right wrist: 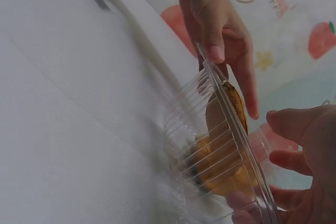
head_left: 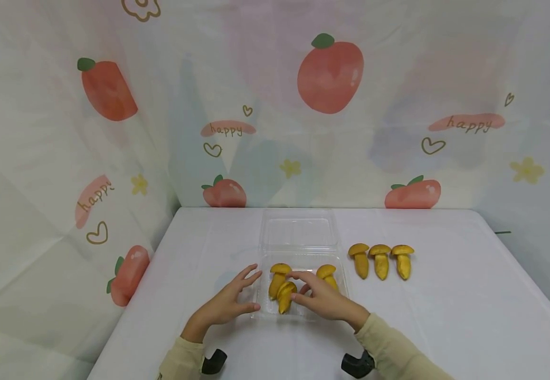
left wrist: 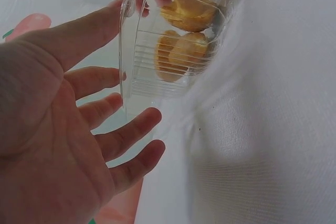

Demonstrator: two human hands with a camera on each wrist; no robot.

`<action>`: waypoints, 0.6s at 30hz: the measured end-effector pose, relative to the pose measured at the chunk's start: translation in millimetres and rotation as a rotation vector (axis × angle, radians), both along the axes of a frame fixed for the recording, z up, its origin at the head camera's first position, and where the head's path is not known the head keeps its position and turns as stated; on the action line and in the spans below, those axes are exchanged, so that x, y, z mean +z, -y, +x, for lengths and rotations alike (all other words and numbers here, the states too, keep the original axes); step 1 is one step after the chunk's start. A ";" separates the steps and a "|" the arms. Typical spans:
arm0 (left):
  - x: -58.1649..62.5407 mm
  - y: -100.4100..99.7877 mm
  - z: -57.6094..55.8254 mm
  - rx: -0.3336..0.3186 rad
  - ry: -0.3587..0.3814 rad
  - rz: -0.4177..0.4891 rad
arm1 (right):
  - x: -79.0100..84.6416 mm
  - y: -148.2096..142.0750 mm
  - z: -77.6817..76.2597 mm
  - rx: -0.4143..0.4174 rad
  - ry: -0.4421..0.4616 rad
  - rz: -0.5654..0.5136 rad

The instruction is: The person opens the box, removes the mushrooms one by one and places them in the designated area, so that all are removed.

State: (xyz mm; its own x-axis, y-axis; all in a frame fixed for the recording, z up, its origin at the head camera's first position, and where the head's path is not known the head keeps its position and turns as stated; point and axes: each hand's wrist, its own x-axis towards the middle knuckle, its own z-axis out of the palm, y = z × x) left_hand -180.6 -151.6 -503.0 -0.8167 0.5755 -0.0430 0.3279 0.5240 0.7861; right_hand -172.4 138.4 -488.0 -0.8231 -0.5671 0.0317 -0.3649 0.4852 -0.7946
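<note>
A clear plastic clamshell box (head_left: pixel 343 274) lies with its lid (head_left: pixel 299 232) folded back. Inside, two yellow mushrooms (head_left: pixel 278 276) (head_left: pixel 285 300) lean together on the left, and one mushroom (head_left: pixel 326 273) lies on the right, partly behind my right hand. Against the box's left rim, my left hand (head_left: pixel 227 303) has its fingers spread; in the left wrist view, fingertips (left wrist: pixel 119 77) meet the rim. My right hand (head_left: pixel 324 300) is over the box, fingers extended, thumb beside the front mushroom. Its fingers look loose in the right wrist view, where mushrooms (right wrist: pixel 220 150) show through the ribbed wall.
Three more yellow mushrooms (head_left: pixel 360 261) (head_left: pixel 380 262) (head_left: pixel 403 262) stand in a row right of the box. A white cloth covers the table (head_left: pixel 446 316). Printed curtains (head_left: pixel 275 79) hang behind and to the left. Dark wrist-camera parts (head_left: pixel 358 365) show near the sleeves.
</note>
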 end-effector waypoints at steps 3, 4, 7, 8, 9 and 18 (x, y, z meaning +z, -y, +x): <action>0.0 0.4 0.4 0.001 -0.001 -0.002 | -1.9 2.0 -0.6 0.005 -0.001 -0.006; 0.1 0.4 0.3 0.001 -0.003 -0.002 | -2.4 2.5 -0.8 0.007 0.001 -0.010; 0.1 0.4 0.2 0.000 -0.005 0.002 | -4.0 4.5 -1.1 0.013 0.006 -0.024; 0.0 0.5 0.2 0.000 -0.004 0.006 | -4.6 5.1 -1.0 0.017 0.005 -0.030; -0.1 0.6 0.3 0.001 -0.002 0.009 | -5.5 6.0 -0.9 0.023 0.007 -0.038; 1.2 0.3 1.9 0.005 0.014 0.007 | -11.5 11.7 -3.3 0.030 -0.008 -0.065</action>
State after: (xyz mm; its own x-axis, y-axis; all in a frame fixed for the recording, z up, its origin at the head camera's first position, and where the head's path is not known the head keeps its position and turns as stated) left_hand -178.6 -151.9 -501.8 -0.8190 0.5716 -0.0504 0.3141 0.5201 0.7943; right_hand -175.7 126.7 -499.4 -0.8051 -0.5883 0.0752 -0.3848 0.4216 -0.8211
